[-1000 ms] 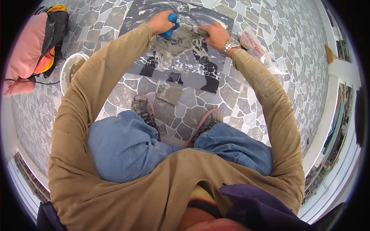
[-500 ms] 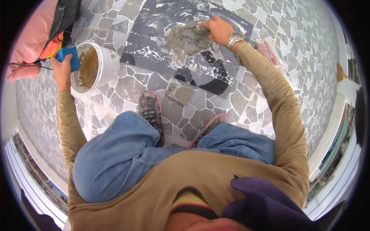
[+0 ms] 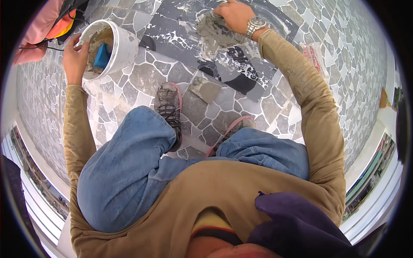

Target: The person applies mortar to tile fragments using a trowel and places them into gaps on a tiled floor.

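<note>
My left hand (image 3: 75,61) is at the left rim of a white bucket (image 3: 125,50), fingers apart and holding nothing. The bucket leans toward it, with murky, brownish contents. Inside it sits a blue block (image 3: 102,56), perhaps a sponge. My right hand (image 3: 237,17), with a metal-banded watch on its wrist, is closed over a heap of wet grey mortar (image 3: 217,33); whatever it grips is hidden. The mortar lies on a dark, smeared board (image 3: 174,26) on the floor.
Near my shoes lies a small square tile (image 3: 205,90) smudged with grey. A white-and-red package (image 3: 316,58) rests right of the board. Pink fabric (image 3: 36,32) and a black-and-yellow item with a cord are at the far left. The floor (image 3: 148,75) is patterned in grey stone shapes.
My left hand has let go of the blue block, which now sits in the bucket. My right hand stays at the mortar. The whole view has shifted, so the floor appears higher.
</note>
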Tool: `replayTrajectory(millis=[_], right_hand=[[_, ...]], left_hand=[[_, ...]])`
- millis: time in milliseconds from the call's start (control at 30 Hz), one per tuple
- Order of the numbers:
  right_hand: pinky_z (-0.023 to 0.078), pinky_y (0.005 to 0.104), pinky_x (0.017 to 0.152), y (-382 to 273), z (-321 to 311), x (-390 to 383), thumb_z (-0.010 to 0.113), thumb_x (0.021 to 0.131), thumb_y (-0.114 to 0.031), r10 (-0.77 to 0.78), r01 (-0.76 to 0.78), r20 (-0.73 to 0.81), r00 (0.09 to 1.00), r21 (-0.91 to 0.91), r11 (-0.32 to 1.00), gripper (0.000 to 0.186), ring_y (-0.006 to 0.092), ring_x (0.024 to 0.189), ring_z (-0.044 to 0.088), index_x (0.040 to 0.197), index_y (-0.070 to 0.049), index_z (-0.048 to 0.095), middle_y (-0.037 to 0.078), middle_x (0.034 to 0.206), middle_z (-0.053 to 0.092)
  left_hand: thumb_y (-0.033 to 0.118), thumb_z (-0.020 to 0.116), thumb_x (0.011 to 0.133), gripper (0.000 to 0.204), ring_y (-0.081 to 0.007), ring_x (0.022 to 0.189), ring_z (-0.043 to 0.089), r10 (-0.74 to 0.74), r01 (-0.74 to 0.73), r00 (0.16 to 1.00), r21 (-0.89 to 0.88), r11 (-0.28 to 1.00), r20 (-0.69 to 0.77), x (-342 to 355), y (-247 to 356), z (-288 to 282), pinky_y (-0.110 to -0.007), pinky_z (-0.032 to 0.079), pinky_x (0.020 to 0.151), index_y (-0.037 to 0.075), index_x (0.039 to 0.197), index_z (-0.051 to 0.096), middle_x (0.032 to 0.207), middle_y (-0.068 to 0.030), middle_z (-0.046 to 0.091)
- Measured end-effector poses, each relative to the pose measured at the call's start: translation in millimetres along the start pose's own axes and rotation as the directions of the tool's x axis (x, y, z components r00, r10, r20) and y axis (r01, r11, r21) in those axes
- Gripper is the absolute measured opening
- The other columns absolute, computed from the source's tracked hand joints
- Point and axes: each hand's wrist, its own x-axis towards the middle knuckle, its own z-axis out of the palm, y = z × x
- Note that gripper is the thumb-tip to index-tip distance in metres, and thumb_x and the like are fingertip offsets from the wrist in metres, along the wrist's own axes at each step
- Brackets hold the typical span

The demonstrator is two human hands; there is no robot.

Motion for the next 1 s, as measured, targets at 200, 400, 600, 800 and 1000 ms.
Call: replayTrajectory(millis=[200, 400, 600, 800, 1000], right_hand=[[0.056, 0.0477, 0.073, 16.3, 70.4, 8.2, 0.061, 0.078, -0.018, -0.291, 0.312, -0.367, 0.883, -0.003, 0.950, 0.015, 0.0356, 0.081, 0.071, 0.076, -0.007, 0.070, 0.017, 0.080, 0.071], [0.055, 0.0501, 0.067, 21.6, 35.5, 18.1, 0.062, 0.076, -0.022, -0.252, 0.240, -0.258, 0.933, -0.077, 0.968, 0.021, 0.0402, 0.071, 0.069, 0.071, -0.004, 0.071, 0.021, 0.073, 0.069], [0.055, 0.0469, 0.074, 2.4, 80.7, 0.2, 0.063, 0.075, -0.022, -0.325, 0.324, -0.489, 0.809, -0.090, 0.942, 0.017, 0.0332, 0.085, 0.069, 0.072, -0.009, 0.072, 0.014, 0.077, 0.072], [0.055, 0.0458, 0.077, 37.9, 66.9, -7.9, 0.067, 0.072, -0.021, -0.176, 0.158, -0.279, 0.944, -0.086, 0.984, 0.019, 0.0322, 0.084, 0.069, 0.085, -0.008, 0.074, 0.015, 0.085, 0.073], [0.058, 0.0439, 0.083, 52.8, 88.4, -30.8, 0.064, 0.080, -0.008, -0.059, 0.035, -0.268, 0.962, -0.091, 0.995, 0.029, 0.0286, 0.105, 0.063, 0.106, -0.016, 0.074, 0.008, 0.107, 0.071]], left_hand=[[0.016, 0.073, 0.094, 0.022, -0.0068, 0.086, 0.066, 0.109, -0.065, 0.991, -0.439, 0.896, 0.075, -66.3, 127.7, 16.7, -0.020, 0.052, 0.077, 0.002, 0.111, 0.075, 0.096, -0.0027, 0.075], [0.034, 0.076, 0.087, 0.039, -0.0344, 0.094, 0.068, 0.489, -0.330, 0.713, -0.376, 0.866, 0.502, -177.3, 196.8, 121.2, -0.042, 0.054, 0.082, 0.011, 0.118, 0.070, 0.104, -0.0140, 0.070], [0.028, 0.083, 0.077, 0.062, -0.0411, 0.100, 0.064, 0.592, -0.465, 0.549, -0.373, 0.803, 0.590, -199.9, 206.2, 154.5, -0.048, 0.053, 0.085, 0.012, 0.130, 0.057, 0.114, -0.0185, 0.057], [0.026, 0.088, 0.071, 0.061, -0.0445, 0.106, 0.062, 0.468, -0.371, 0.463, -0.314, 0.874, 0.753, -198.2, 208.1, 158.0, -0.049, 0.053, 0.089, 0.008, 0.119, 0.056, 0.114, -0.0223, 0.055], [0.024, 0.091, 0.069, 0.057, -0.0285, 0.080, 0.064, 0.462, -0.056, 0.341, -0.473, 0.879, 0.819, -184.9, 202.0, 166.1, -0.038, 0.053, 0.075, 0.008, 0.112, 0.058, 0.089, -0.0102, 0.062]])
